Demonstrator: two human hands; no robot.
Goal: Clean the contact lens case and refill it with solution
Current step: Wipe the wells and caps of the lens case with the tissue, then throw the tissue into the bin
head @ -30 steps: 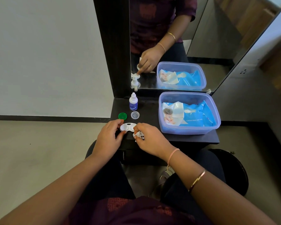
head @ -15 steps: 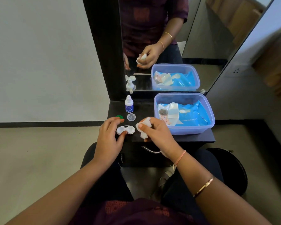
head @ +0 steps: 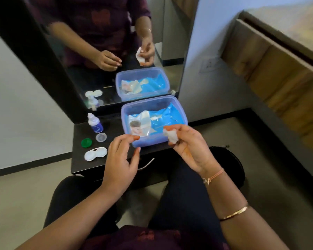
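Contact lens case: white, uncapped, lying on the dark surface, apart from both hands. Green cap and clear cap are sitting just behind it, with the solution bottle standing upright behind those. Left hand: hovering right of the case, fingers loosely spread, grasping nothing. Right hand: fingers pinching a crumpled white wipe near the front rim of the blue tub. Wipes pack: lying inside the tub.

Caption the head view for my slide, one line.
Right hand pinches a crumpled wipe beside the open left hand; the lens case lies on the dark shelf.
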